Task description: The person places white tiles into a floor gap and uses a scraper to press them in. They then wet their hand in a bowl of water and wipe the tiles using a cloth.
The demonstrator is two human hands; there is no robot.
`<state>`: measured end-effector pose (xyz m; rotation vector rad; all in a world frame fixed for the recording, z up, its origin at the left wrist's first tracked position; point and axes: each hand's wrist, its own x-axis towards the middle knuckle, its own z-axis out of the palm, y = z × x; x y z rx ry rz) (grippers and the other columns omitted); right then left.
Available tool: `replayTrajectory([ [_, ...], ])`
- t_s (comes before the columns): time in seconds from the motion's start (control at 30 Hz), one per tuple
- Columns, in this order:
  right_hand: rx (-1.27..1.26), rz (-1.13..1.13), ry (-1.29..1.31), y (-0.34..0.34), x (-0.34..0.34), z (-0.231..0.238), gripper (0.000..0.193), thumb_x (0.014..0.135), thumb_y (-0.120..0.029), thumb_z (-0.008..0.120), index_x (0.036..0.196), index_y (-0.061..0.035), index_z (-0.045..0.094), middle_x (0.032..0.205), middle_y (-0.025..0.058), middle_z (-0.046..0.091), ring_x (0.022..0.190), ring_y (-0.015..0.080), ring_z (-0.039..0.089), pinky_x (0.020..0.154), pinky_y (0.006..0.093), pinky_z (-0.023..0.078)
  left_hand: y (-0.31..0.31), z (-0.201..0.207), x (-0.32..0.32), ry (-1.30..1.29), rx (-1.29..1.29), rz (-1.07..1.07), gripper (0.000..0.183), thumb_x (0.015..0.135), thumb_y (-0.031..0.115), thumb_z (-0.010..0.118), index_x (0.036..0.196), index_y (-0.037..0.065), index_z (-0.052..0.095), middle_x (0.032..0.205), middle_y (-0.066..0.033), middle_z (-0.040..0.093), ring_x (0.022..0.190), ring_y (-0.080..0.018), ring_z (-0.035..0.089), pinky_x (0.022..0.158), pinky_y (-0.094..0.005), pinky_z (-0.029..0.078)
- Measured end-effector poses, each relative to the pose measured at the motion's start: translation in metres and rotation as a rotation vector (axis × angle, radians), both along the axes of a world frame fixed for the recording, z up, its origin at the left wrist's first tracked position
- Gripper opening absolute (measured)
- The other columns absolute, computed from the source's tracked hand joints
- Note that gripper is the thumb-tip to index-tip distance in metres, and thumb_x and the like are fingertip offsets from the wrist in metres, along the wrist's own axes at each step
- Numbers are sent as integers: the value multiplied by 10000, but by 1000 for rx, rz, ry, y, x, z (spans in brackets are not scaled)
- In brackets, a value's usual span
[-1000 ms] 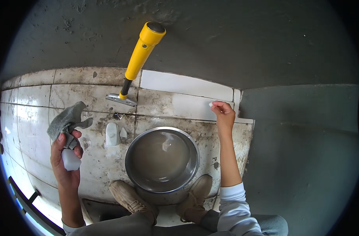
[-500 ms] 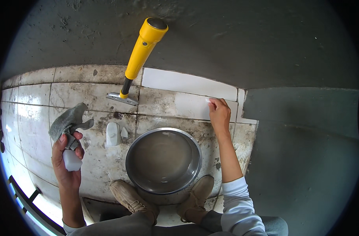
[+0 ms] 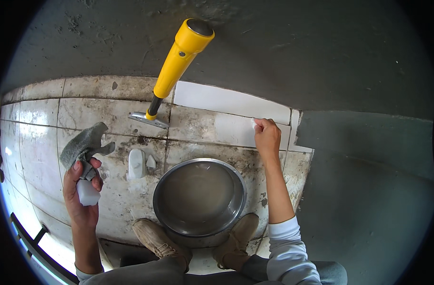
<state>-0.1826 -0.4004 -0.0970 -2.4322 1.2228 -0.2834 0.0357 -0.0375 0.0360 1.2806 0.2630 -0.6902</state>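
My left hand (image 3: pixel 73 194) is raised at the left, closed around a damp-looking grey cloth (image 3: pixel 81 145) and a white sponge block (image 3: pixel 87 193). The cloth sticks up past the fingertips and the block sits lower, against the palm. On the right, my right hand (image 3: pixel 268 138) pinches a small white piece (image 3: pixel 253 122), likely a sponge scrap, against a cleaned pale floor tile (image 3: pixel 233 130). A dirty brown patch borders that pale area on its left. A scraper with a thick yellow handle (image 3: pixel 174 66) stands with its metal head (image 3: pixel 149 119) on the tiles.
A steel basin (image 3: pixel 238 199) of cloudy water sits between my shoes (image 3: pixel 157 237). Left of it lie a white rounded block (image 3: pixel 136 164) and a small white chip (image 3: pixel 151 162). A dark grey wall (image 3: pixel 331 61) rises beyond the tiles; a black rail (image 3: pixel 36 249) is at lower left.
The view has shifted slightly. My right hand stays on nearly the same spot of tile with the small white piece, and my left keeps its hold on cloth and block.
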Motion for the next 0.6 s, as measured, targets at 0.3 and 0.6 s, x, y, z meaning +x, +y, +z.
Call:
replayTrajectory([
  [0.3, 182, -37, 5, -12, 7, 11, 83, 748, -29, 707, 822, -12, 673, 803, 112, 634, 683, 249, 623, 654, 339, 498, 2, -7, 4, 0, 7, 4, 252, 942, 223, 513, 1082, 14, 536, 904, -95, 614, 581, -103, 517, 540, -209, 429],
  [0.6, 168, 62, 0, 0, 26, 4, 46, 749, -7, 673, 775, 2, 636, 786, 119, 616, 693, 282, 617, 643, 371, 488, -5, -8, 4, 24, -18, -21, 243, 942, 226, 508, 1064, 20, 547, 901, -92, 615, 576, -102, 517, 534, -210, 422],
])
